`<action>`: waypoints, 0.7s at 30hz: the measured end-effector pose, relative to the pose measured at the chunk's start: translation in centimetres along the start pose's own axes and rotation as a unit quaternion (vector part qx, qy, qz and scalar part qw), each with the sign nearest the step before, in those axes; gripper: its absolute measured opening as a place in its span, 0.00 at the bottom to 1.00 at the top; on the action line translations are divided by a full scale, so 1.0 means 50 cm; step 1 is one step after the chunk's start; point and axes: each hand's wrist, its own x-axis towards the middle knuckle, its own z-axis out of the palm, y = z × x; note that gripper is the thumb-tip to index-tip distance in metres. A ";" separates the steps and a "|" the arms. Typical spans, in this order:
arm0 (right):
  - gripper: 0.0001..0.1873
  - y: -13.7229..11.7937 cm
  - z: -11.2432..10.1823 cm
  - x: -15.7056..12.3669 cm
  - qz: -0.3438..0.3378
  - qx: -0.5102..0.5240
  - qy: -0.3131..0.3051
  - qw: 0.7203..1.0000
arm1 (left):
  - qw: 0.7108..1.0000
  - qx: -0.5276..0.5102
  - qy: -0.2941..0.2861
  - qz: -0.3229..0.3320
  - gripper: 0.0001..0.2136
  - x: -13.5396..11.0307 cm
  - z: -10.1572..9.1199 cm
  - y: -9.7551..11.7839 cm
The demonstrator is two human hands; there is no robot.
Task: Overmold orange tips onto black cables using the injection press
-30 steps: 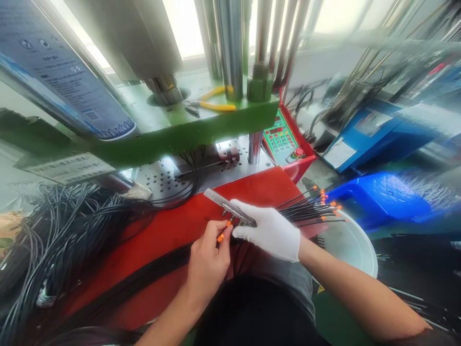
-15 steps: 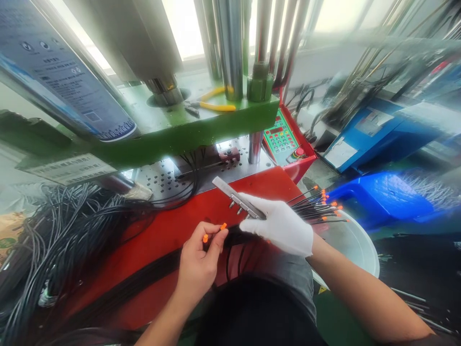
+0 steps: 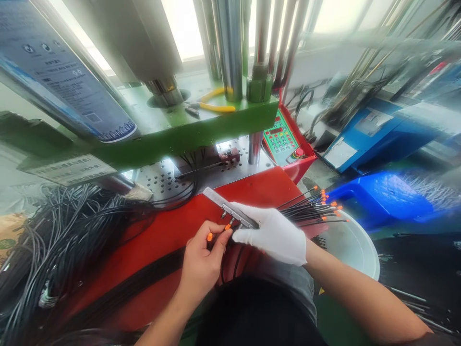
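The metal fixture bar (image 3: pixel 230 209) sits just below the middle of the frame, held in the gloved right hand (image 3: pixel 273 235), whose fingers are wrapped round its near end so that the bar slants up and to the left over the red worktop (image 3: pixel 162 230). Small pins stick out of its underside. The bare left hand (image 3: pixel 203 259), just left of it, pinches two orange-tipped black cables (image 3: pixel 218 231) between thumb and fingers, and one orange tip touches or nearly touches the bar's underside. Whether it is seated there is too small to tell.

As I judge it, the loading of the bar is at an early stage: no cable hangs clearly from the bar, and the two in the left hand are not yet fitted.

Behind the right hand, a fan of orange-tipped cables (image 3: pixel 317 206) lies on the right edge of the worktop, over a white bucket (image 3: pixel 351 247) at the lower right. These look like stock or finished pieces; I cannot tell which. A loose black cable tangle (image 3: pixel 61 230) fills the left of the frame.

Further back, a perforated steel plate (image 3: pixel 165 175) lies under the green press frame (image 3: pixel 187 132), with black cables looped onto it. A keypad panel (image 3: pixel 283 139) stands to its right, yellow-handled pliers (image 3: pixel 216 101) rest on top of the press, and a blue bin (image 3: pixel 385 197) is at the far right.
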 end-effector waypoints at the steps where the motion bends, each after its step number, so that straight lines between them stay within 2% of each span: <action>1: 0.31 0.005 0.002 0.001 -0.008 -0.011 0.016 1.000 | 1.000 0.019 0.006 0.002 0.08 0.000 0.002 0.005; 3: 0.33 0.014 0.005 0.003 -0.019 -0.031 0.039 0.999 | 0.998 0.064 0.019 0.017 0.07 -0.002 0.009 0.012; 6: 0.33 0.021 0.005 0.005 -0.021 -0.050 0.043 0.998 | 0.991 0.115 0.034 0.053 0.06 -0.004 0.020 0.019; 9: 0.31 0.018 -0.005 0.003 -0.014 -0.029 0.032 0.999 | 0.992 0.109 0.012 0.059 0.07 0.001 0.019 0.023; 12: 0.30 0.011 -0.027 0.001 0.037 0.008 -0.025 0.999 | 0.998 0.056 -0.033 0.002 0.13 0.015 -0.002 0.025; 14: 0.31 0.009 -0.041 0.001 0.081 0.007 -0.066 0.994 | 0.997 0.014 -0.031 -0.064 0.17 0.028 -0.020 0.019; 16: 0.32 0.008 -0.050 0.004 0.080 -0.024 -0.052 0.995 | 0.995 -0.008 -0.019 -0.100 0.19 0.039 -0.033 0.006; 18: 0.32 0.008 -0.052 0.008 0.049 -0.059 -0.009 0.997 | 0.994 -0.042 -0.028 -0.093 0.18 0.046 -0.035 -0.009; 20: 0.31 0.004 -0.049 0.012 0.046 -0.064 0.010 0.997 | 0.986 -0.133 -0.056 -0.079 0.17 0.046 -0.029 -0.022; 21: 0.31 0.002 -0.047 0.013 0.056 -0.057 -0.001 0.997 | 0.976 -0.190 -0.073 -0.077 0.17 0.044 -0.025 -0.026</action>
